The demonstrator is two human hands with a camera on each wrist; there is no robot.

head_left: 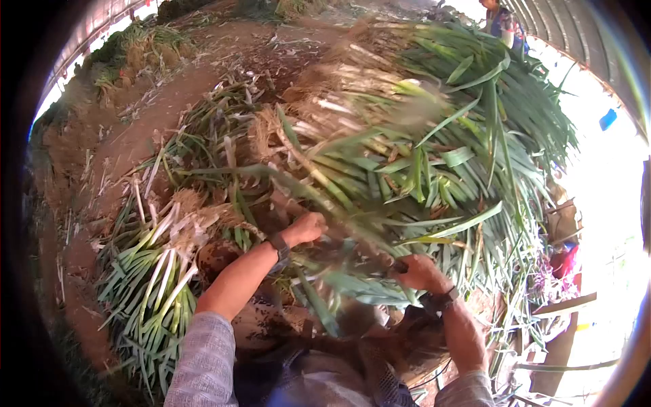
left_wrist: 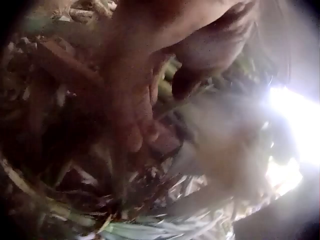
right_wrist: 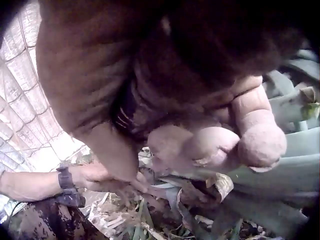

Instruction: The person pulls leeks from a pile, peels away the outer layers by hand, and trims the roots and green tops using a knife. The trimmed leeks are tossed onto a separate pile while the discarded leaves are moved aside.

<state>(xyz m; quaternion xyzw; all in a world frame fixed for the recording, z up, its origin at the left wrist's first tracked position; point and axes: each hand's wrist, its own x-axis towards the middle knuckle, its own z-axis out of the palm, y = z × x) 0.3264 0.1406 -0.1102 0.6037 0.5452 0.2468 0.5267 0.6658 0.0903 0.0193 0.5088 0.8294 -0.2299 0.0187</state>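
Observation:
A blurred green onion (head_left: 352, 234) slants across the head view down to my right hand (head_left: 422, 273), whose curled fingers grip it. In the right wrist view the fingertips (right_wrist: 215, 145) bend in close beside broad green leaves (right_wrist: 280, 185). My left hand (head_left: 305, 229) is to the left of that stalk, over the littered ground. Its fingers (left_wrist: 142, 125) are loosely bent in the left wrist view, thumb standing apart, with nothing visible between them. Long green leaves (head_left: 366, 288) lie low between the hands.
A big heap of green onions (head_left: 434, 149) covers the right and far side, roots facing left. Cleaned green onions (head_left: 159, 281) with white stems lie at left. Trimmings litter the brown soil (head_left: 129, 149). Another person (head_left: 503, 24) is at the far right, under the curved roof.

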